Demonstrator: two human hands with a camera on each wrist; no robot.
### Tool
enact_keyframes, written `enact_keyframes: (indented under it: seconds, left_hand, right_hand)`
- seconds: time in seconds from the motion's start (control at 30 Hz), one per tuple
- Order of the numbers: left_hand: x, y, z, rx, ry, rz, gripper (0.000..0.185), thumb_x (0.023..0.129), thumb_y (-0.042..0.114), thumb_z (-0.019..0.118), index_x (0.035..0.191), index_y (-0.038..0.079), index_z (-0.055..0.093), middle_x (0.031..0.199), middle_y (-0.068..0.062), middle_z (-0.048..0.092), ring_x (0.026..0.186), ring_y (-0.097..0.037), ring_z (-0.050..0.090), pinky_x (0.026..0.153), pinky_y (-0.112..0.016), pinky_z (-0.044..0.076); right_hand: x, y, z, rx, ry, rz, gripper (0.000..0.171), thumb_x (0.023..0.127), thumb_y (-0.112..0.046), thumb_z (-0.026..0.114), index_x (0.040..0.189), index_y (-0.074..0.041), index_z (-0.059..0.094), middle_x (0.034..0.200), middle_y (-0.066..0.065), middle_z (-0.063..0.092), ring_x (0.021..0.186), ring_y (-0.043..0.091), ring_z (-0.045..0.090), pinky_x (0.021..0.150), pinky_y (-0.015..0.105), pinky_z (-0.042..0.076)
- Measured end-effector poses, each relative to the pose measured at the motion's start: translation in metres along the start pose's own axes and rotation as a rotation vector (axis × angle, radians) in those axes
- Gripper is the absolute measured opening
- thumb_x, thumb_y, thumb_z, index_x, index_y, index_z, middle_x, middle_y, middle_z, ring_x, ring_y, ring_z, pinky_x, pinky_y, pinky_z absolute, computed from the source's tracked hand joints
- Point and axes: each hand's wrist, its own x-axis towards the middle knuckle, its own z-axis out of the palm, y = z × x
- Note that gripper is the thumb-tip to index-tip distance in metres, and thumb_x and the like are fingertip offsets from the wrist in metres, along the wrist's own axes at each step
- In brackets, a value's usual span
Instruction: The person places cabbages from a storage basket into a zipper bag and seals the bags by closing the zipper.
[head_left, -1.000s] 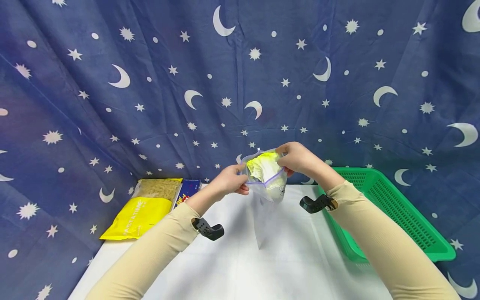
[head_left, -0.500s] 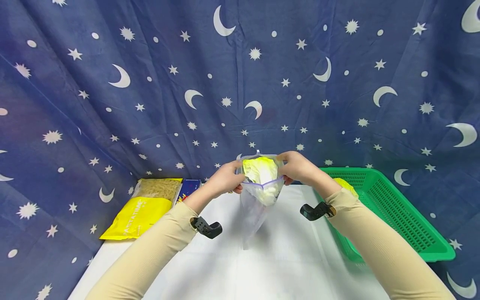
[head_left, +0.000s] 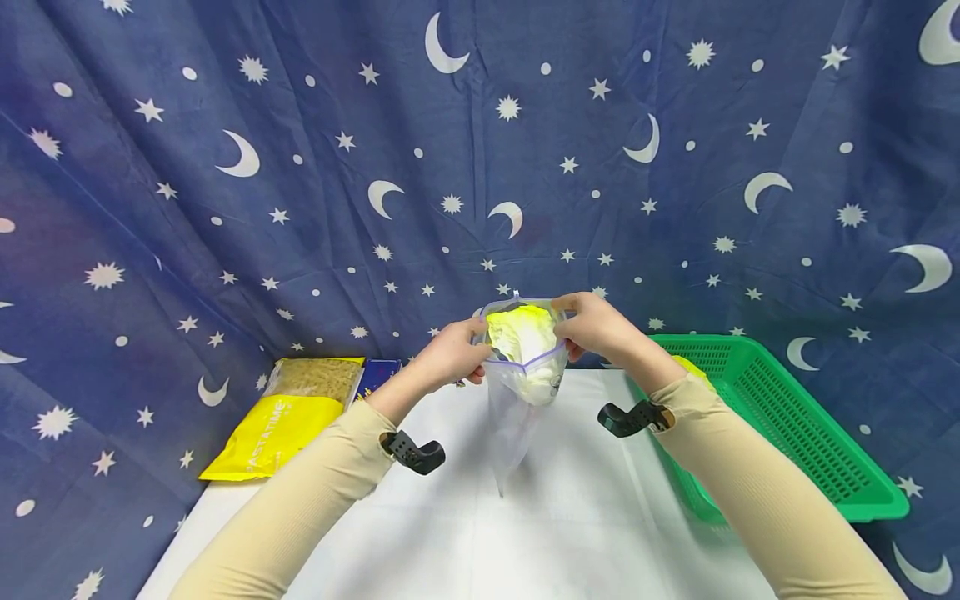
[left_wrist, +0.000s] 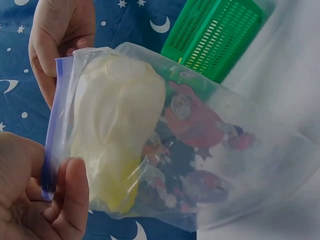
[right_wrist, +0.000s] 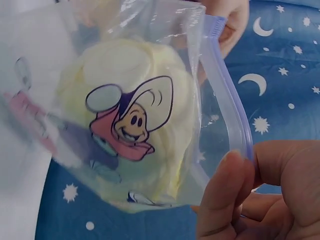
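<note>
A clear zip bag (head_left: 504,417) with cartoon prints hangs over the white table, its purple-edged mouth spread apart. My left hand (head_left: 452,352) pinches the left side of the mouth between thumb and fingers. On the opposite side my right hand (head_left: 594,323) pinches the rim the same way. Inside, near the opening, sits a piece of napa cabbage (head_left: 522,335), yellow-green leaf up in the head view. Its thick white base (left_wrist: 117,95) shows through the plastic in the left wrist view. A printed cartoon face (right_wrist: 132,125) partly covers the cabbage in the right wrist view.
A green plastic basket (head_left: 795,417) stands at the right, with something yellow (head_left: 696,371) in it, partly behind my right forearm. At the back left lie a yellow pasta bag (head_left: 292,417) and a blue box (head_left: 377,377). A star-patterned blue curtain (head_left: 450,125) closes off the back.
The bag has swung more upright and its mouth stands more level and wider. The cabbage shows more centrally in the opening. My right forearm shifted slightly, baring the yellow thing in the basket.
</note>
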Motion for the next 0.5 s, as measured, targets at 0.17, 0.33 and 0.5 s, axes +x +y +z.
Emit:
enact_keyframes:
  seconds: [0.17, 0.33, 0.5]
  left_hand:
    - [0.0, -0.004, 0.005, -0.088, -0.023, -0.041, 0.062, 0.099, 0.006, 0.052, 0.158, 0.002, 0.036, 0.115, -0.021, 0.062, 0.062, -0.015, 0.063, 0.054, -0.025, 0.055]
    - [-0.001, -0.008, 0.012, -0.172, -0.073, -0.068, 0.065, 0.099, 0.002, 0.049, 0.16, -0.001, 0.028, 0.116, -0.023, 0.059, 0.066, -0.016, 0.063, 0.069, -0.033, 0.062]
    - [0.0, -0.012, 0.02, -0.146, -0.08, -0.046, 0.064, 0.098, 0.0, 0.048, 0.158, -0.005, 0.028, 0.111, -0.021, 0.061, 0.065, -0.017, 0.062, 0.07, -0.036, 0.063]
  right_hand:
    - [-0.001, -0.003, -0.003, 0.015, 0.01, 0.016, 0.061, 0.094, -0.003, 0.055, 0.154, 0.002, 0.042, 0.146, 0.023, 0.05, 0.066, 0.021, 0.057, 0.068, 0.036, 0.061]
    - [-0.002, -0.001, -0.003, -0.007, 0.006, 0.005, 0.059, 0.095, -0.005, 0.056, 0.152, 0.002, 0.045, 0.148, 0.024, 0.049, 0.065, 0.02, 0.056, 0.067, 0.035, 0.06]
    - [-0.003, 0.005, 0.007, -0.054, -0.032, -0.007, 0.059, 0.094, -0.004, 0.055, 0.151, 0.003, 0.045, 0.143, 0.024, 0.052, 0.061, 0.019, 0.054, 0.061, 0.032, 0.058]
